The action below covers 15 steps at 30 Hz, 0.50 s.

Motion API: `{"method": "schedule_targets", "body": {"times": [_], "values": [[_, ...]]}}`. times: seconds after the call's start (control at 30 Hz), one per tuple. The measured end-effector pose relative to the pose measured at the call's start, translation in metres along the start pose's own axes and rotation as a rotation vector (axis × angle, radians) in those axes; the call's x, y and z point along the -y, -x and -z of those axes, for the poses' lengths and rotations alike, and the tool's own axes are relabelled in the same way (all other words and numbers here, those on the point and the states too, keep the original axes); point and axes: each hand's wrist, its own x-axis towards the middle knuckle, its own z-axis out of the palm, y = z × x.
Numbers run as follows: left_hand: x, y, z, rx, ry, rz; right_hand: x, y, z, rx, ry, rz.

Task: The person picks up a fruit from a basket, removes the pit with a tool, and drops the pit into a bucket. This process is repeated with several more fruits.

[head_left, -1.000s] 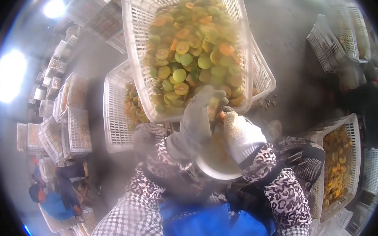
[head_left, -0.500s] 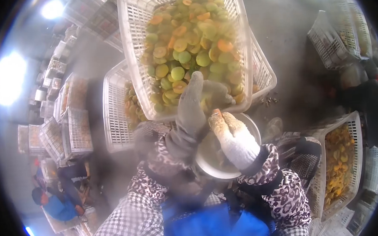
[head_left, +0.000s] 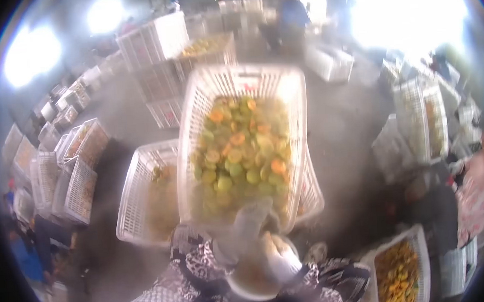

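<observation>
My left hand (head_left: 252, 220), in a grey glove, is at the near end of a white plastic crate (head_left: 184, 154) piled with green and orange fruit (head_left: 237, 167), some showing cut orange faces. Its fingers are blurred, so what they hold does not show. Just right of and below it, my right hand (head_left: 281, 254) wears a white glove with yellowed fingertips. Those fingers are curled closed; anything inside them is hidden. Beneath both hands sits a white bowl (head_left: 249, 294), its inside mostly blurred.
Another white crate (head_left: 127, 211) stands to the left, partly behind the main one. At lower right is a crate (head_left: 424, 262) of yellow-orange pieces. Stacked crates (head_left: 154, 46) rise behind. A person in pink (head_left: 477, 199) sits at right; one in blue (head_left: 26, 255) at left.
The view has tilted up, so the crate, bowl and hands appear lower and more of the room shows. Both hands remain close together over the bowl and crate edge.
</observation>
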Motion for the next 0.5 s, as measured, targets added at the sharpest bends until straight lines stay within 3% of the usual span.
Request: {"method": "schedule_targets", "body": {"times": [0.03, 0.1, 0.17, 0.23, 0.3, 0.33, 0.37, 0.47, 0.5], "values": [[-0.018, 0.005, -0.011, -0.067, -0.079, 0.093, 0.111, -0.008, 0.066, 0.356, 0.002, -0.226], [-0.019, 0.003, -0.01, -0.022, -0.061, 0.16, 0.049, -0.023, 0.065, 0.226, 0.229, 0.895], [-0.019, 0.002, -0.013, -0.062, -0.002, 0.199, 0.047, 0.0, 0.039, -0.14, 0.816, 0.809], [-0.012, 0.006, -0.017, -0.105, 0.069, 0.254, 0.051, 0.007, 0.047, -0.147, 0.935, 0.917], [-0.001, 0.002, -0.014, -0.106, -0.063, 0.304, 0.02, -0.007, 0.052, 0.131, 0.505, 0.799], [-0.006, 0.003, -0.016, -0.111, -0.102, 0.357, -0.094, -0.018, 0.024, 0.549, 0.57, 0.332], [-0.013, 0.006, -0.022, -0.115, -0.099, 0.359, -0.091, -0.02, 0.029, 0.555, 0.569, 0.332], [-0.02, 0.011, -0.027, -0.113, 0.026, 0.378, -0.013, -0.033, 0.05, 0.515, 0.558, 0.691], [-0.009, 0.005, -0.018, -0.019, -0.158, 0.269, 0.008, -0.034, 0.058, 0.504, 0.549, 0.804]]}}
